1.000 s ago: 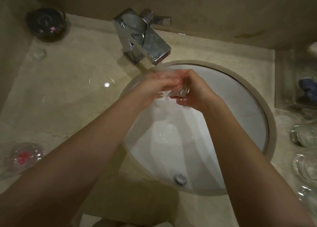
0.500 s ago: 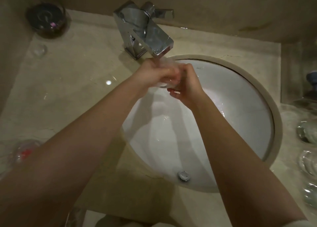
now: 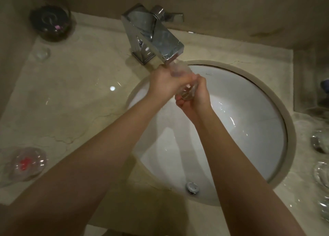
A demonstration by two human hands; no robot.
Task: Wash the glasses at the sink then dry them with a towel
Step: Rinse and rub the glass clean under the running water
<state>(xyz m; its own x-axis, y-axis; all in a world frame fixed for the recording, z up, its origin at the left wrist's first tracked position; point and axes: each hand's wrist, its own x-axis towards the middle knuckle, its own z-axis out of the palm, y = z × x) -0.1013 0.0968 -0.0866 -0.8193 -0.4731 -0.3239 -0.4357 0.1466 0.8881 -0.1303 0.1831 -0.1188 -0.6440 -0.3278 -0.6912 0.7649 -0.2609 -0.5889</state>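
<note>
Over the sink (image 3: 277, 100), right under the faucet (image 3: 160, 39), we hold the glass (image 3: 187, 91) between both hands. Our left hand (image 3: 165, 86) wraps its upper part, our right hand (image 3: 197, 96) curls round its base. Its long axis tilts, mouth up toward the spout.

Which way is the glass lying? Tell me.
Tipped: the glass lies slanted, mouth up under the faucet, base by the right hand.

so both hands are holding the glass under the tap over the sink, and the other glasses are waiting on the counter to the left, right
Not quite. The head view shows the waiting glasses on the counter to the right of the sink, not the left. The rest stands: left hand and right hand hold the glass under the tap.
</note>
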